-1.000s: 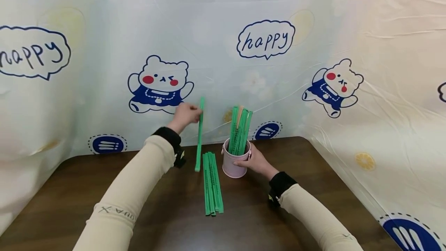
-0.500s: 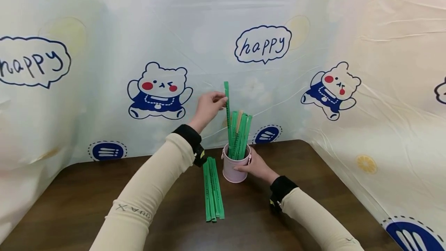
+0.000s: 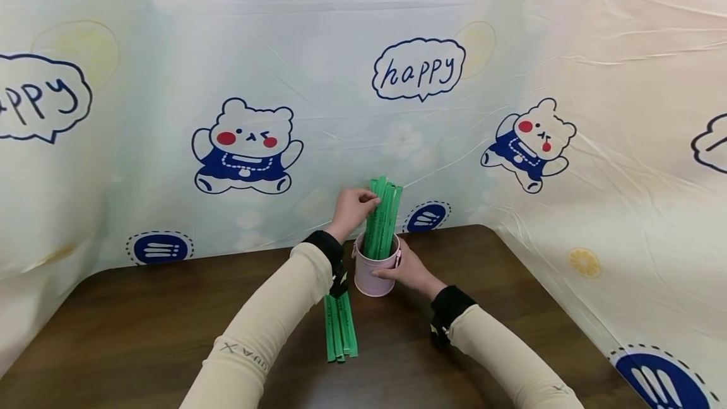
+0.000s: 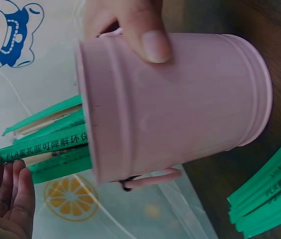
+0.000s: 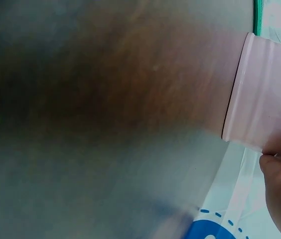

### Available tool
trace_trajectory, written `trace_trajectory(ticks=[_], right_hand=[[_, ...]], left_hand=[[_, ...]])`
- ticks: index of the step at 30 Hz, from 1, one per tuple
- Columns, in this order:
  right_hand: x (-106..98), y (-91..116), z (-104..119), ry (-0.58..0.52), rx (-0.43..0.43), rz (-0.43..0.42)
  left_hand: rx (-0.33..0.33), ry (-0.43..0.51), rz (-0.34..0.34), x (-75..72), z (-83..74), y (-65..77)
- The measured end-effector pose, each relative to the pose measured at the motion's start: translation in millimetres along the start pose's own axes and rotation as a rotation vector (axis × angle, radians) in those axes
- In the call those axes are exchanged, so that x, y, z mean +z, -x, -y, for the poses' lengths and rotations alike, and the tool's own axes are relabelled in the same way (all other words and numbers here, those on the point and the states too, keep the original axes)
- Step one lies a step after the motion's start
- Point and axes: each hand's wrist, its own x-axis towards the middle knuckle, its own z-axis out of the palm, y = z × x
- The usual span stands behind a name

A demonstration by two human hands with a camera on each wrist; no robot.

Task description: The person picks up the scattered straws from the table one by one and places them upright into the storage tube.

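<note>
A small pink metal bucket (image 3: 373, 281) stands upright on the table, holding a bunch of long thin sticks in green printed wrappers (image 3: 384, 226). My right hand (image 3: 413, 271) grips the bucket from its right side, thumb across the front. Above the rim, my left hand (image 3: 352, 212) pinches the upper end of one green-wrapped stick (image 4: 56, 141) between thumb and fingers; its lower end is hidden inside the bucket. More green-wrapped sticks (image 3: 342, 330) lie side by side on the table to the bucket's left, their far ends hidden by my left wrist.
The dark brown wooden table (image 3: 170, 327) runs back to a pale printed curtain (image 3: 335, 68) with bear and "happy" drawings, close behind the bucket. A small handle (image 4: 155, 178) hangs at the bucket's side.
My left hand has brought a green-wrapped stick from the left over to the bucket, then lowered it in among the others. My right hand keeps its grip on the bucket.
</note>
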Motion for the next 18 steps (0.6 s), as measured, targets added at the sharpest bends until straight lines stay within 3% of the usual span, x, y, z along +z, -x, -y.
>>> trace_trajectory(ticks=[8,18], right_hand=[[0.6,-1.7,-3.1,-0.027,0.001,0.012],[1.5,0.2,-0.9,-0.029,0.016,-0.004]], left_hand=[[-0.036,-0.043,0.003,9.6,11.1,-1.5],[-0.061,-0.027,-0.036,14.1,16.8,-3.1]])
